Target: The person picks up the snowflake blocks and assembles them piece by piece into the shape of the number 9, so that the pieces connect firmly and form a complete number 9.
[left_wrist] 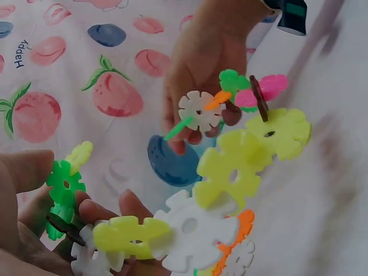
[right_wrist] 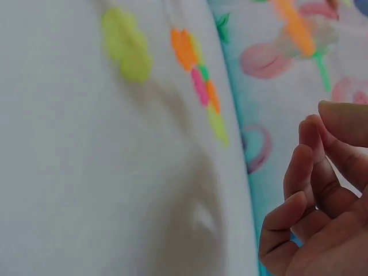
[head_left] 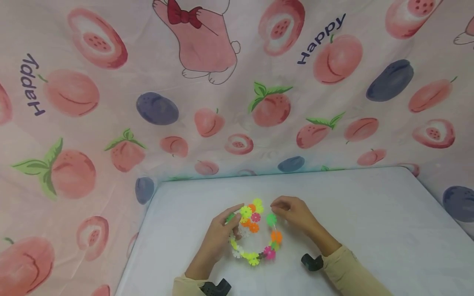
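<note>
My left hand (head_left: 217, 238) holds a curved chain of snowflake discs (head_left: 253, 258) in yellow, white, pink, orange and green. In the left wrist view, its thumb lies against a green disc (left_wrist: 66, 183) and its fingers reach behind a white disc (left_wrist: 98, 253). My right hand (head_left: 294, 211) hovers beside the chain's green end disc (head_left: 271, 219). Seen from the right wrist, the right fingers (right_wrist: 296, 178) are loosely bent, thumb near index finger, with nothing visible between them. The left wrist view shows white, orange and green discs in front of that hand.
More discs, among them an orange disc (head_left: 253, 227) and a yellow disc (head_left: 257, 203), appear within and behind the loop. A white cloth covers the table (head_left: 370, 230). A fruit-print curtain (head_left: 222, 98) hangs behind it. Black devices (head_left: 312, 262) sit at both wrists.
</note>
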Available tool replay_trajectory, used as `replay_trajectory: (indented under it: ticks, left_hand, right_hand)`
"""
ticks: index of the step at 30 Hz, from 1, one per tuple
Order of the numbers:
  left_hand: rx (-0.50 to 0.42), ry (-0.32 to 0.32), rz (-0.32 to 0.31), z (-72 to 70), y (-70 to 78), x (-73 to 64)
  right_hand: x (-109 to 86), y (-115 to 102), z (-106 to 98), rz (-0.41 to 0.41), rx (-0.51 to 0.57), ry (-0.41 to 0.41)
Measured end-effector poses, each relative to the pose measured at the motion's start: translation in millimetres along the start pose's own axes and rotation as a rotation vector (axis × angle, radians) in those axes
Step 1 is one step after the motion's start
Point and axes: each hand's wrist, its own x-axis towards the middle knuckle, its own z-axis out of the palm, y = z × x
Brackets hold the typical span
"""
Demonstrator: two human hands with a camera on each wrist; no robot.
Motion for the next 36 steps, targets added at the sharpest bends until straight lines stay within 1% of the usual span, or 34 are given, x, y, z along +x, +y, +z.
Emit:
replay_trajectory:
  ticks: [4,7,10,17,20,23,27,32,36]
  left_hand:
    - [-0.047,0.019,-0.010,-2.5,-0.3,0.8]
    - [-0.056,0.043,-0.014,-5.0,0.9,0.7]
    - [-0.056,0.063,-0.013,-7.6,1.3,0.6]
    - [-0.072,0.081,-0.017,-11.5,0.2,2.2]
    - [-0.088,0.084,-0.017,-12.2,-0.5,2.8]
    - [-0.102,0.086,-0.018,-12.7,-0.5,2.9]
    - [-0.112,0.089,-0.023,-12.9,0.1,2.4]
    - [-0.119,0.092,-0.025,-12.8,0.4,2.3]
    - [-0.127,0.093,-0.023,-12.6,0.9,2.2]
  right_hand:
    - [1.2,10.6,1.6,0.051,-0.022,-0.003]
    - [0.9,16.7,3.6,0.073,-0.038,-0.039]
    - [-1.2,20.6,4.6,0.060,-0.053,-0.098]
    - [-6.1,21.8,6.6,-0.054,-0.124,-0.239]
    - [-7.0,20.3,9.4,-0.041,-0.158,-0.299]
    - [-8.7,16.1,12.2,0.005,-0.193,-0.343]
    - [-11.6,7.7,13.9,0.035,-0.250,-0.370]
    - [-15.0,0.8,15.2,0.009,-0.295,-0.380]
    - [-15.7,2.0,15.7,-0.025,-0.336,-0.380]
